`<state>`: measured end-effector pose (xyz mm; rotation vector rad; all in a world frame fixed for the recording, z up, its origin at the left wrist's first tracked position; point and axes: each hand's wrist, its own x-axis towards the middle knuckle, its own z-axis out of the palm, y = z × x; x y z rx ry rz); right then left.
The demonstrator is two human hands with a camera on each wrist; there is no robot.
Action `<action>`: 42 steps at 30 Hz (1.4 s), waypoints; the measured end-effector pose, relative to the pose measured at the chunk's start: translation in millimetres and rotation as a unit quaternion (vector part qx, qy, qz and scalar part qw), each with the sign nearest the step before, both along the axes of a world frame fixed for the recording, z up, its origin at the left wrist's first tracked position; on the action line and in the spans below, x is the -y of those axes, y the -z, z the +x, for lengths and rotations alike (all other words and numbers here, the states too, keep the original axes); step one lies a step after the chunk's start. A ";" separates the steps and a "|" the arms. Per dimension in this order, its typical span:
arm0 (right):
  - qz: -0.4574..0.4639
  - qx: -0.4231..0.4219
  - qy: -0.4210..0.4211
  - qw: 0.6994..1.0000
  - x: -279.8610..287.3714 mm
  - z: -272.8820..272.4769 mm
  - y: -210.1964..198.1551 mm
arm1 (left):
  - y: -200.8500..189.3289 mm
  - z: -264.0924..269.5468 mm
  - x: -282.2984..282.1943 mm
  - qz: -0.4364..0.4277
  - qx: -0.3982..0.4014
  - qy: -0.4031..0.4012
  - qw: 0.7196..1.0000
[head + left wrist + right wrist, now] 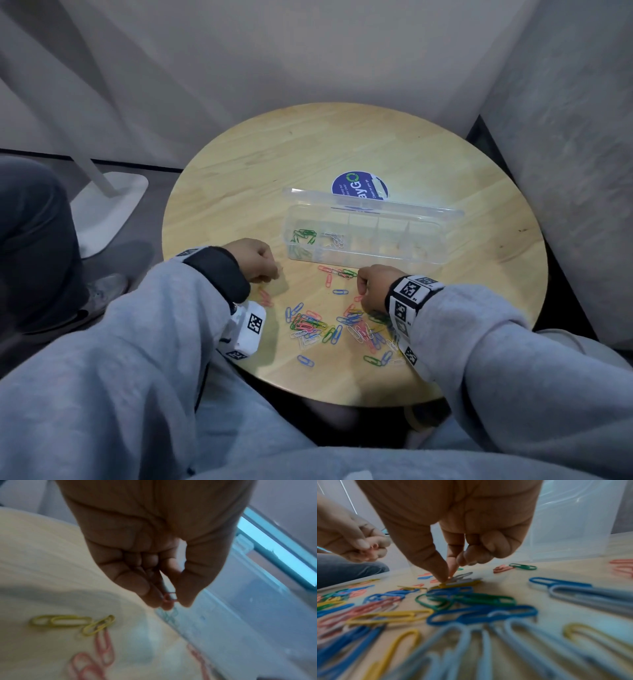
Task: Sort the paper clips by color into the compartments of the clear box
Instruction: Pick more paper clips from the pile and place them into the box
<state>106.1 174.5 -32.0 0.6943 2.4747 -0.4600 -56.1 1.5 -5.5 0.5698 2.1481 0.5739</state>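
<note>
Left hand (154,561) is pinching a pink paper clip (169,599), right hand (453,536) is pinching at a grey paper clip (462,576) on the round pale wooden surface (342,150), which is sitting in a grey-walled corner.

The head view looks steeply down from above onto the round tabletop (342,144), taking in both hands. Each wrist view sits low and very close, facing along its fingers toward the far box (370,236). The right wrist view also catches the left hand (351,542).
</note>
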 end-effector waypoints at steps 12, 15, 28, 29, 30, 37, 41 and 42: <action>-0.025 0.007 0.023 0.999 7.4 -6.5 -4.6 | -1.4 -1.2 6.2 0.021 0.099 -0.158 0.982; -0.173 -0.048 0.128 0.975 2.7 -3.0 -6.0 | 0.4 -0.1 -0.2 0.039 0.110 -0.155 0.981; -0.382 -0.085 0.195 0.899 18.0 -12.0 -4.3 | 15.9 8.5 -10.5 -0.248 -0.193 0.233 0.920; -0.342 -0.080 0.137 0.926 22.1 -15.1 -6.8 | 19.3 9.4 -9.6 -0.258 -0.197 0.245 0.913; -0.290 -0.072 0.067 0.952 27.2 -17.7 -9.2 | 21.2 10.5 -9.6 -0.263 -0.198 0.256 0.909; -0.101 -0.014 -0.175 0.979 65.8 -29.6 -5.2 | 25.6 9.9 -13.4 -0.268 -0.191 0.251 0.910; -0.057 -0.015 -0.189 0.980 70.7 -31.3 1.1 | 32.3 8.9 -10.7 -0.262 -0.183 0.218 0.922; -0.053 -0.017 -0.188 0.981 70.4 -30.6 2.8 | 32.8 9.1 -10.6 -0.258 -0.177 0.210 0.926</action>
